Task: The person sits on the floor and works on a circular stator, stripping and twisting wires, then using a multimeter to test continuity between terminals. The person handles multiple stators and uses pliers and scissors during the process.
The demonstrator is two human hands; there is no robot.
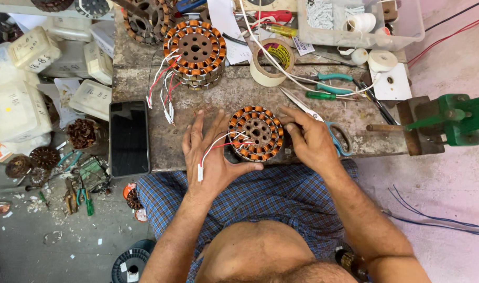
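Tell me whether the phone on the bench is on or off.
Off, as far as shows: the phone lies flat at the bench's left edge, screen up, plain black with no lit picture.

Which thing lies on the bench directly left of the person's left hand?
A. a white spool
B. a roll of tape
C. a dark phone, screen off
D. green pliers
C: the dark phone lies flat on the bench beside the left hand, which rests at the wound stator.
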